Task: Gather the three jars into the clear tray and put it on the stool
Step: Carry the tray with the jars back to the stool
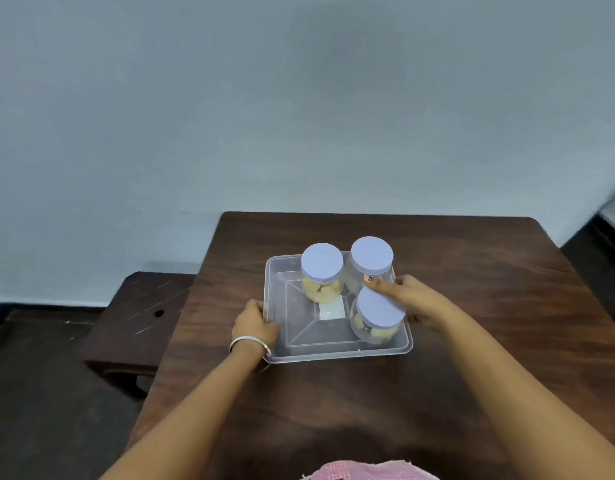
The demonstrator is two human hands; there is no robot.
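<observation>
A clear plastic tray (288, 344) rests on the dark wooden table (472, 306). Three clear jars with pale lilac lids stand upright inside it: one at the back left (322, 263), one at the back right (371, 255), one at the front right (380, 311). All hold pale yellow pieces. My left hand (254, 327) grips the tray's left rim. My right hand (413, 299) holds the tray's right rim, thumb lying across between the back right and front right jars.
A dark wooden stool (139, 317) stands lower, to the left of the table. A pale blue wall rises behind. A dark piece of furniture (600, 265) sits at the far right. Pink cloth (368, 471) shows at the bottom edge.
</observation>
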